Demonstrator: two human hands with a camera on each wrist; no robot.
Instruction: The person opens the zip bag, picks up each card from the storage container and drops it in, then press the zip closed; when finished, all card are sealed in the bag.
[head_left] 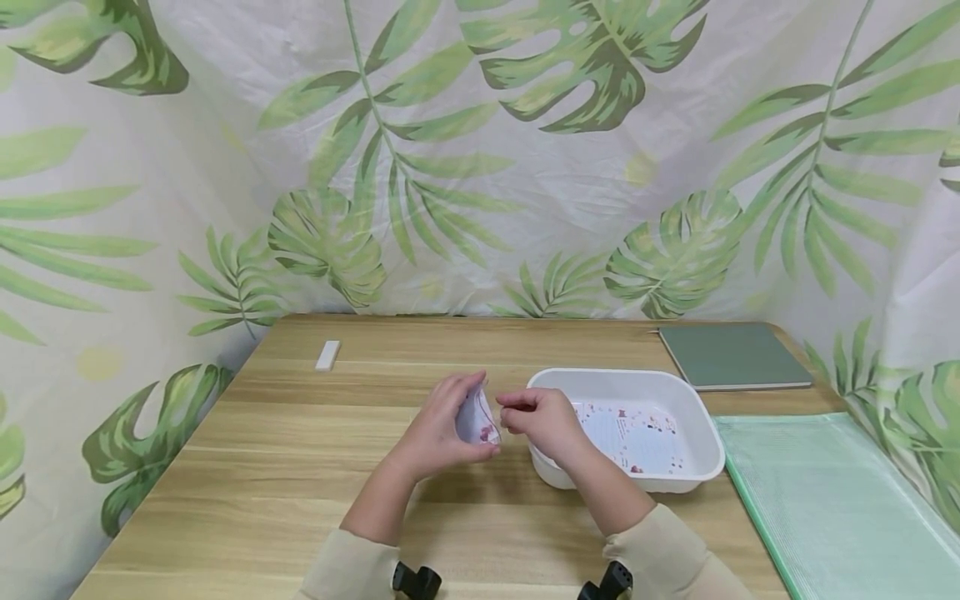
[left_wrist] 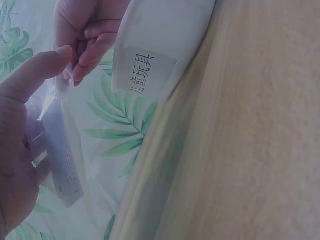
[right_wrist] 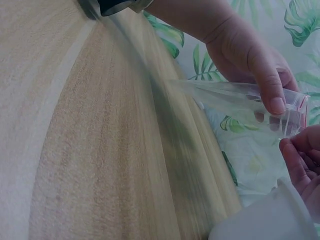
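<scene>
My left hand (head_left: 442, 425) grips a clear zip bag (head_left: 480, 417), thumb on the near side and fingers on the far side. Pink printed motifs and a thin red line along the mouth show on the bag, which bulges in the head view. With fingers curled, my right hand (head_left: 546, 423) pinches at the edge of the bag's mouth; its fingertips (right_wrist: 286, 145) meet the plastic in the right wrist view. Beneath the right forearm stands a white plastic basin (head_left: 708, 442), and a white sheet with small red prints (head_left: 630, 437) lies in it.
A small white block (head_left: 327, 356) lies at the back left of the wooden table (head_left: 285, 467). Back right is a dark green notebook (head_left: 735, 354). A pale green mesh pouch (head_left: 840, 500) covers the right edge. Leaf-patterned cloth (head_left: 450, 167) hangs behind.
</scene>
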